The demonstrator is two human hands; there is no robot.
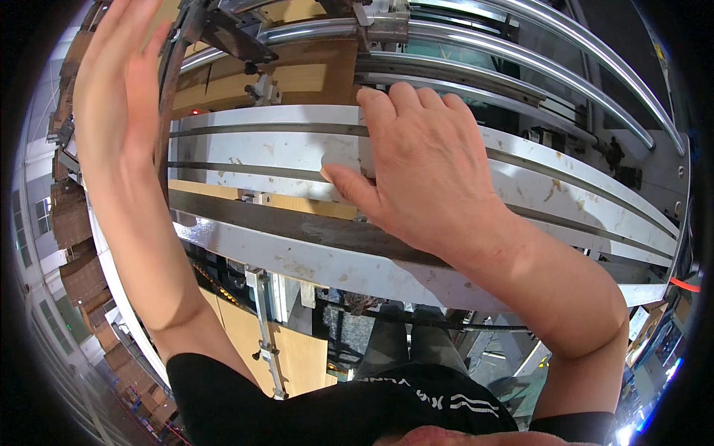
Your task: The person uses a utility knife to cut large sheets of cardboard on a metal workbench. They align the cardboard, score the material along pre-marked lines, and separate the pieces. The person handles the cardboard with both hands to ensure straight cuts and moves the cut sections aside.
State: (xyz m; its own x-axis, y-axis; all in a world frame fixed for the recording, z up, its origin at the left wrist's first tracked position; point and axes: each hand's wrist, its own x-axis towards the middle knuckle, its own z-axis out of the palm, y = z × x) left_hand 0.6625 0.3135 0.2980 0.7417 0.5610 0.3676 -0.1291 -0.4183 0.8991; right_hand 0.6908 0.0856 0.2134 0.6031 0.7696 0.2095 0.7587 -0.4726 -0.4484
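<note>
Slotted pale metal beam (260,152), the largest thing we see, spans the middle of our view from side to side, bowed by the lens, with two dark grooves along it and brown smudges on its face. On our side of it runs a pale rail (297,256) with a dark grey strip along its far edge. Beyond the beam we see polished round bars (491,44), and below the rail a light wood-coloured panel (305,364). Stacked brown boxes (74,215) stand at the far left. At upper left rises a dark frame bar (172,70).

Our right grip (431,156) lies over the slotted beam, touching it, fingers bent at the far edge and thumb spread away, its tip by the nearer groove; the other fingertips are hidden, so we cannot tell whether it pinches the beam. Our left grip (123,82) is raised just beside the frame bar, blurred, fingers reaching out of view at the top; we cannot tell whether it holds anything. Smallest, a red-orange strip (684,285) shows at the right
</note>
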